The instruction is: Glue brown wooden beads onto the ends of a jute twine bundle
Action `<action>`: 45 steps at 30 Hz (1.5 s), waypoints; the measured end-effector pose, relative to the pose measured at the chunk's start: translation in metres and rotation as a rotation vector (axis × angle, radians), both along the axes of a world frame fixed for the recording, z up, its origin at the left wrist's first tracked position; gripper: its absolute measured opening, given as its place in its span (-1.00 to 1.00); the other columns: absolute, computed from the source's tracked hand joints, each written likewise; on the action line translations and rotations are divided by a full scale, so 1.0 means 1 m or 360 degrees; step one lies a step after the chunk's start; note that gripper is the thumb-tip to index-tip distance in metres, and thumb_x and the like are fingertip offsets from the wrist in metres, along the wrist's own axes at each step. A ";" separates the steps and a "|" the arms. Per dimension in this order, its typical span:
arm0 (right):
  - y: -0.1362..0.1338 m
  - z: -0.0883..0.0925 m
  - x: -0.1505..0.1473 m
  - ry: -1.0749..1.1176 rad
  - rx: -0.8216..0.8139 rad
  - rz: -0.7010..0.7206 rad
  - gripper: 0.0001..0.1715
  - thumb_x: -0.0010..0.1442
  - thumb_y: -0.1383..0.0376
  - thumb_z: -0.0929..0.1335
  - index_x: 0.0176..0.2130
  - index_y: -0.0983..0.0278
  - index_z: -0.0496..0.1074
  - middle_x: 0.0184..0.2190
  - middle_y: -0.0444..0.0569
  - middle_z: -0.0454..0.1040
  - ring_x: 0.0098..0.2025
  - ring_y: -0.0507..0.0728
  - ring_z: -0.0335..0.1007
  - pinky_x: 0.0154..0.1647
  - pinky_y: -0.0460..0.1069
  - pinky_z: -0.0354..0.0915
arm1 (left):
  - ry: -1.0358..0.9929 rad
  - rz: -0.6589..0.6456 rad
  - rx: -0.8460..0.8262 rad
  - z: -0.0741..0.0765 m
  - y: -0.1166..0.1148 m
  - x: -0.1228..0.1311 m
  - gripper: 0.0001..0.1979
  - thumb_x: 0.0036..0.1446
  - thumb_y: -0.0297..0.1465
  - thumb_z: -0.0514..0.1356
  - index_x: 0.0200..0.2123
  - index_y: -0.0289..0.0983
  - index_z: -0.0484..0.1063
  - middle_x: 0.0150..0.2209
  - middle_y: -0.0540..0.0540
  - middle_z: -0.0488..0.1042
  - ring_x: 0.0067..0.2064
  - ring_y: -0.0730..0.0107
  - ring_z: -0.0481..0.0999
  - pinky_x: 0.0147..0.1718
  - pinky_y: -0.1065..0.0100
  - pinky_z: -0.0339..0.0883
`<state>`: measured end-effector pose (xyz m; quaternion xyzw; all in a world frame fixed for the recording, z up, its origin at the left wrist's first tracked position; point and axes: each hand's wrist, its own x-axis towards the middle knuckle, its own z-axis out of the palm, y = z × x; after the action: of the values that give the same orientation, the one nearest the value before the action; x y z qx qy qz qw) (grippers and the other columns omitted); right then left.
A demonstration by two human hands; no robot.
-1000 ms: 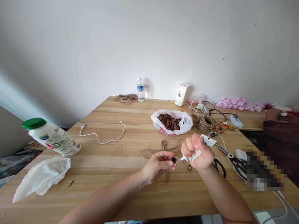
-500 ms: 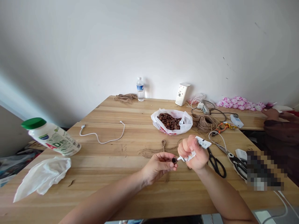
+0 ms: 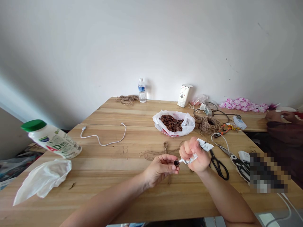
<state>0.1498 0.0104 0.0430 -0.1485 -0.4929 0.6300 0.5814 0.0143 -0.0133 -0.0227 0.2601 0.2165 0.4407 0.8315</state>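
Head view, work in hand, over a pale wood-grain table [image 3: 106, 176]:

Item, left hand [image 3: 163, 167]: thumb and fingers pinched together on one small, dark brown, hollow shell [image 3: 176, 163], its opening visible, held above the table near its front edge.

Item, right hand [image 3: 195, 154]: curled into a fist around a white, crumpled squeeze tube [image 3: 204, 145] with dark print; thumb uppermost, the narrow nozzle aimed at the shell. Nozzle and shell meet or nearly so; contact cannot be told for certain.

Item, brown twine piece [image 3: 165, 147]: loop formed at the top, loose strands spread to both sides, lying on the table partly behind the hands.

Item, thin white plastic bag [image 3: 163, 130]: open, holding a large heap of brown rounded shells [image 3: 170, 122], beyond the hands.

Item, coil of brown twine [image 3: 210, 125]: right of the bag.

Item, black-handled scissors [image 3: 219, 168]: lying beside the right forearm, unused at present.

Condition, as judged: the loop stands made; tube and shell are brought together. Whether anything has left the nozzle cannot be seen. The held shell is not joined to the twine, and the heaped shells remain in the bag.
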 end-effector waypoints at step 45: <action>-0.003 -0.004 -0.001 0.0057 0.0031 0.0172 -0.55 0.16 0.12 0.30 -0.61 0.27 0.11 -0.71 -0.26 -0.04 -0.72 -0.08 -0.20 -0.73 -0.15 -0.18 | 0.0043 0.0020 0.0048 0.000 0.001 0.000 -0.73 -0.28 -0.50 0.41 -0.40 -0.39 0.50 -0.55 -0.10 0.50 -0.52 0.46 0.45 -0.47 0.41 0.32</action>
<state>0.1491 0.0077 0.0387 -0.1046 -0.4959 0.6582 0.5566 0.0144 -0.0128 -0.0229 0.2772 0.2226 0.4457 0.8216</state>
